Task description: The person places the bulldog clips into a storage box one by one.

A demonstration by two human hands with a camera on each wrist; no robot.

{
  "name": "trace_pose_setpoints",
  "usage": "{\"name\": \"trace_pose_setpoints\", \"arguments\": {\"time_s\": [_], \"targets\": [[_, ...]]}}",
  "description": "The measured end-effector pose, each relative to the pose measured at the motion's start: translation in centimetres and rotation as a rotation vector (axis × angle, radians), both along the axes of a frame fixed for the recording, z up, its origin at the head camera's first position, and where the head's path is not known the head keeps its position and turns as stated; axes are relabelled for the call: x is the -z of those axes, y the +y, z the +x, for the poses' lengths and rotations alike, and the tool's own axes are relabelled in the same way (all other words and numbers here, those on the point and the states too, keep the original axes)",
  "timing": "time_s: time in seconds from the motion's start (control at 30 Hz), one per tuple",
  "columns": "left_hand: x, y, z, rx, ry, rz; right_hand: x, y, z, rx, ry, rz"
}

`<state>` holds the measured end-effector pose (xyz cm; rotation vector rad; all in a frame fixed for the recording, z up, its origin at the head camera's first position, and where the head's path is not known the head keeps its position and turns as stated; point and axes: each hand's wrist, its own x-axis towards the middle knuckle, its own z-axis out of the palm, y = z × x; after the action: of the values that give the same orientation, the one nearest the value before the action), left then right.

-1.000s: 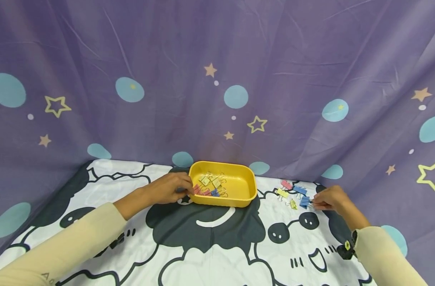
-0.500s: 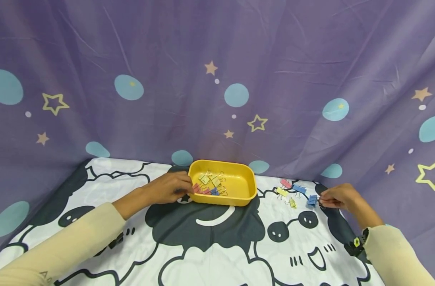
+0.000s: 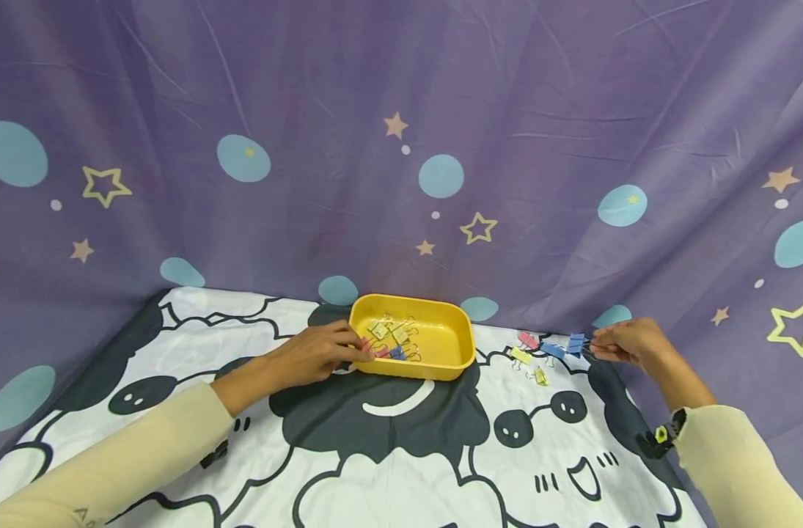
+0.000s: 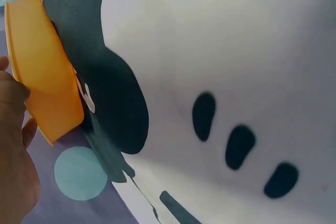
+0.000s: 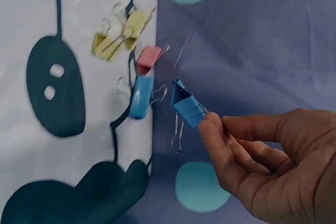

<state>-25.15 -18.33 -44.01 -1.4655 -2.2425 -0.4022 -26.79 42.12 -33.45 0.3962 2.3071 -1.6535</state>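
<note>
Now the right hand (image 3: 628,342) is pinching a blue binder clip (image 3: 576,343) by its wire handles and holding it in the air at the right of the head frame, above the spot where the printed table cloth (image 3: 401,455) meets the purple star backdrop (image 3: 401,147). A second ago that hand was sitting lower, down on the cloth beside the loose clips, with the blue clip at cloth level; half a second ago it was just beginning to rise, and by this moment it is standing clearly higher and a little further back. In the right wrist view the blue binder clip (image 5: 187,104) is hanging off the fingertips (image 5: 214,129), one wire loop dangling below it (thumb and forefinger are doing the gripping).

Left on the cloth, right of centre, are lying a second blue clip (image 3: 551,350), a pink clip (image 3: 528,340) and two yellow clips (image 3: 520,356), all close together and lower left of the lifted one.

The left hand (image 3: 315,353) is gripping the near left rim of the yellow tray (image 3: 454,359), fingers curled over the edge, much as it was a second ago; the tray is sitting in the same central place. Inside it a heap of binder clips (image 3: 391,341) is lying toward its left end. The left wrist view is showing the tray's outer wall (image 4: 42,72) at upper left, with the hand at the left edge.
</note>
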Motion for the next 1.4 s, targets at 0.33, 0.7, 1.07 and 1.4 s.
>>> {"name": "trace_pose_setpoints", "arguments": {"time_s": [0.33,0.7,1.07,1.4], "targets": [[0.1,0.5,0.7,-0.101,0.051,-0.147,-2.3,-4.2,-0.6,-0.104,0.073,0.091],[-0.2,1.0,0.8,-0.129,0.04,-0.186,-2.3,-9.0,-1.7,-0.186,0.11,-0.006],[-0.4,1.0,0.7,-0.121,0.074,-0.19,-1.9,-13.9,-2.6,-0.239,0.154,0.021],[-0.5,1.0,0.9,-0.126,0.049,-0.187,-1.0,-18.6,-3.3,-0.284,0.165,0.092]]}}
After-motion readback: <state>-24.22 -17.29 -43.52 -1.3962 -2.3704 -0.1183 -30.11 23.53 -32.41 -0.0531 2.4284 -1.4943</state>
